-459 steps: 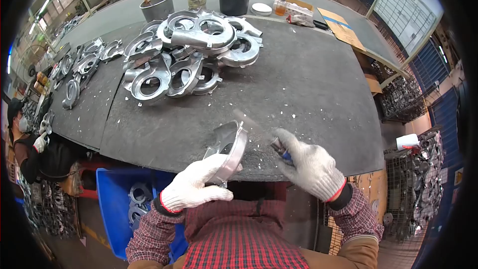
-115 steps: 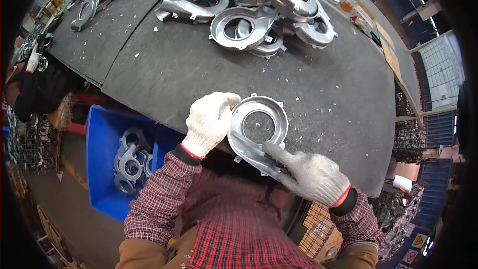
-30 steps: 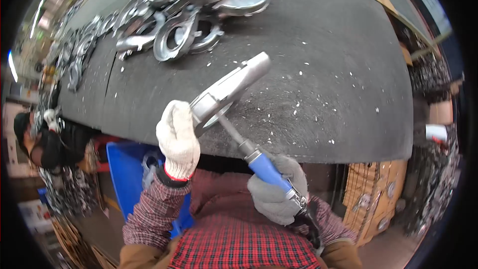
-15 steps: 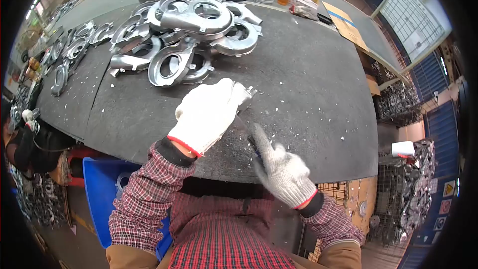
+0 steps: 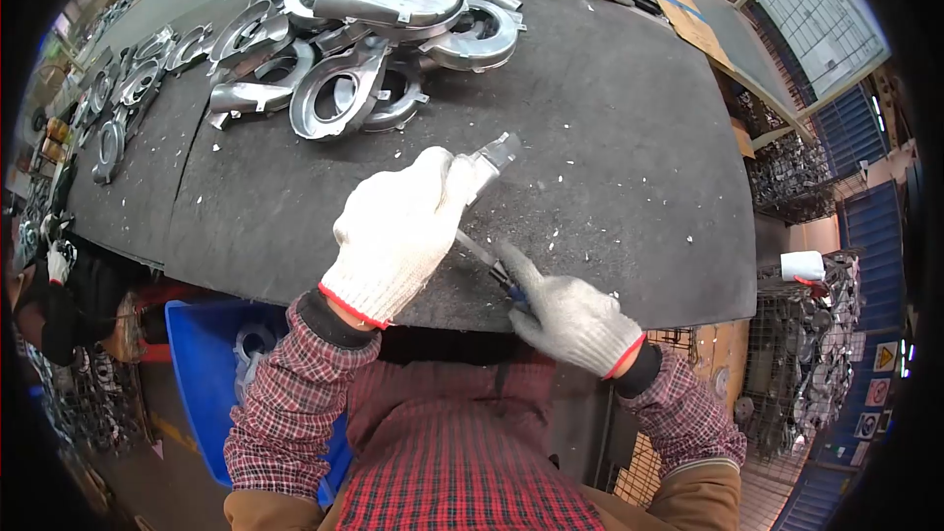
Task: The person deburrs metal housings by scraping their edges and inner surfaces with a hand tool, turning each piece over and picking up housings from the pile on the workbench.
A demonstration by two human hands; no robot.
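Observation:
My left hand point(image 5: 398, 221), in a white knit glove, is closed around a silvery metal part point(image 5: 487, 165) above the dark table. The glove covers most of the part; one end sticks out past the fingers. My right hand point(image 5: 575, 320), in a greyish glove, grips a blue-handled tool point(image 5: 507, 282) with a thin metal rod. The rod's tip points up and left, close to the underside of my left hand; whether it touches the part is hidden. A pile of ring-shaped metal parts point(image 5: 393, 5) lies farther back.
On the dark tabletop point(image 5: 629, 138) are scattered metal chips. More parts point(image 5: 143, 84) lie at the left. A blue bin point(image 5: 202, 383) holding parts stands below the left edge. A co-worker's gloved hand point(image 5: 59, 264) shows at far left. Cardboard point(image 5: 688, 20) lies at the back right.
Over the last half second the tool's rod has come into clearer view beside my left hand, which still holds the part. Earlier the part was held at other angles, and the camera view has shifted.

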